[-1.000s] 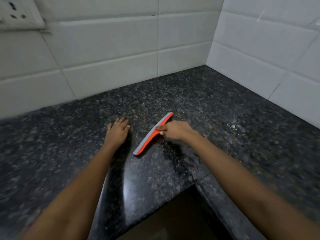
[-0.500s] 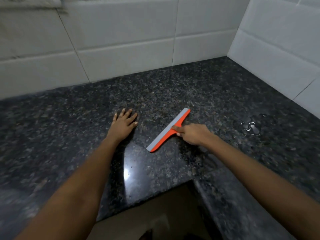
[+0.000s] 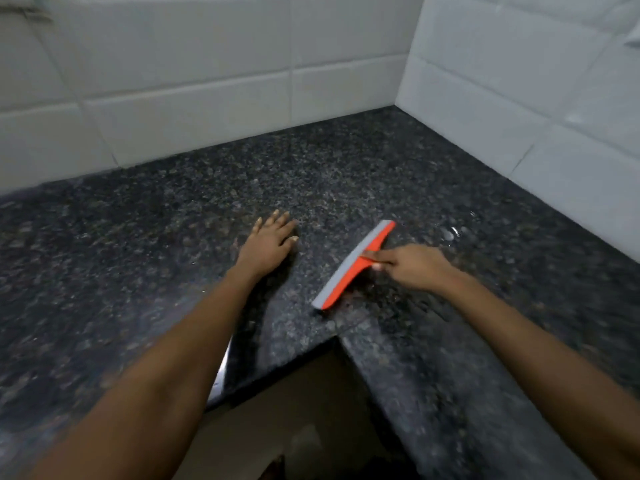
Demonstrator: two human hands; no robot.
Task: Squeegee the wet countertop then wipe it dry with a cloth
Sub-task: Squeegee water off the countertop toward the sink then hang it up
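Back wall [image 3: 207, 98]: pale rectangular tiles run behind the counter, from the left edge to the corner.
Countertop [image 3: 104, 254]: dark speckled stone in an L shape, with its inner corner near the bottom middle of the view (the picture is somewhat blurred at the edges).
Left hand [image 3: 268, 245]: lies palm down on the countertop. Its fingers are straight and a little apart, holding nothing, and point toward the back wall.
Squeegee [image 3: 353, 265]: orange body with a grey blade strip along the side facing the left hand. It sits on the countertop, just right of that hand but apart from it. It lies slantwise, the lower end near the counter's inner corner and the upper end toward the right wall.
Right hand [image 3: 412, 266]: fingers are curled round the squeegee's orange handle, gripping it from the right, knuckles up.
Puddle [image 3: 450, 233]: a small glistening patch of water on the stone, just beyond the right hand and near the squeegee's upper end.
Side wall [image 3: 536, 98]: the same pale tiles, meeting the back wall at the corner.
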